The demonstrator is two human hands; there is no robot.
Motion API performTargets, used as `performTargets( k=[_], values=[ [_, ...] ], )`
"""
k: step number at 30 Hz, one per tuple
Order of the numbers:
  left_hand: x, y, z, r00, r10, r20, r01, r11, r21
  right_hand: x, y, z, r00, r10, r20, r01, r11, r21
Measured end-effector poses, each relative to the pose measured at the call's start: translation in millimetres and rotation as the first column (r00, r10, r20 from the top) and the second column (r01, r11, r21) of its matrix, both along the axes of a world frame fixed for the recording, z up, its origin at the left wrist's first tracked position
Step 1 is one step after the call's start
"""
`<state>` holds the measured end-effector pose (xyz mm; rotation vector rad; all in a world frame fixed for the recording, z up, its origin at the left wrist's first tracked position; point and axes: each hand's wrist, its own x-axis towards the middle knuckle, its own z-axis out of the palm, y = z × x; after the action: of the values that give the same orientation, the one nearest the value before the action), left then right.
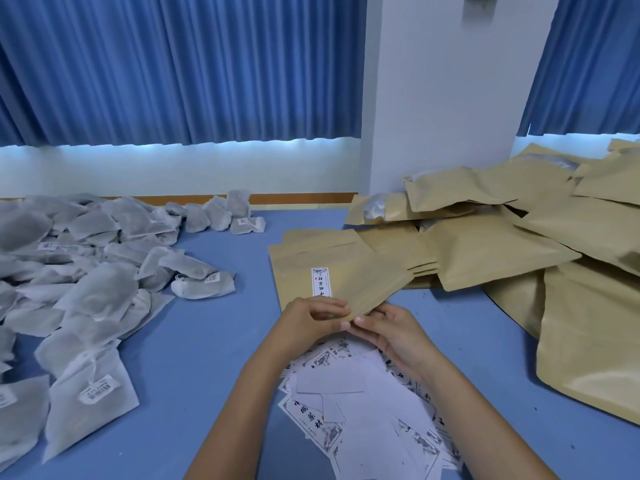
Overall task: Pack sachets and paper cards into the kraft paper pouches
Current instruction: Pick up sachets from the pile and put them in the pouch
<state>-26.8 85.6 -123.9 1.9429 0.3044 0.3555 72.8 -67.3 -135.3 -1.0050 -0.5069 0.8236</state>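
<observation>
Scattered paper cards [363,410] at bottom centre on blue tabletop [207,341]. Grey sachets [86,289] heaped across left side. Left hand [308,317] and right hand [391,332] each pinching near edge of one kraft pouch [360,282] at centre. More pouches [519,237] piled at right.

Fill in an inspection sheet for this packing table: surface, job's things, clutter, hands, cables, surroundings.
Surface: blue table.
Job's things: grey mesh sachets heaped left; white printed paper cards piled nearest; tan kraft paper pouches heaped right; one flat kraft pouch lifted.
Clutter: small dark specks on the table.
Hands: left hand and right hand pinch the lifted pouch's near edge.
Cables: nothing seen.
Surroundings: blue pleated curtains, white pillar.
</observation>
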Motion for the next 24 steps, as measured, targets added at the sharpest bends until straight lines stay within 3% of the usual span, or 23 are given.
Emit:
performTargets(
  k=[10, 13, 17, 21, 24],
  values=[
    [-6, 1, 3, 1.000, 0.001, 0.024, 0.000, 0.999, -0.051, -4, -1, 3, 0.999, -0.007, 0.037, 0.007, 1.000, -0.022],
    [-7, -11, 2, 0.992, 0.094, 0.087, -0.106, 0.984, 0.145, -7, 0, 6, 0.999, 0.000, 0.037, 0.002, 0.999, -0.038],
    [5, -38, -3, 0.991, 0.106, 0.077, -0.131, 0.803, 0.582, -14, 7, 5, 0.979, -0.194, 0.061, 0.201, 0.966, -0.163],
    [11, -47, -3, 0.976, 0.210, 0.047, -0.183, 0.695, 0.695, -20, 7, 7, 0.958, -0.255, 0.132, 0.275, 0.945, -0.175],
    [9, -53, 1, 0.959, 0.280, 0.048, -0.235, 0.687, 0.688, -21, 6, 8, 0.949, -0.222, 0.224, 0.270, 0.940, -0.208]
  ],
)
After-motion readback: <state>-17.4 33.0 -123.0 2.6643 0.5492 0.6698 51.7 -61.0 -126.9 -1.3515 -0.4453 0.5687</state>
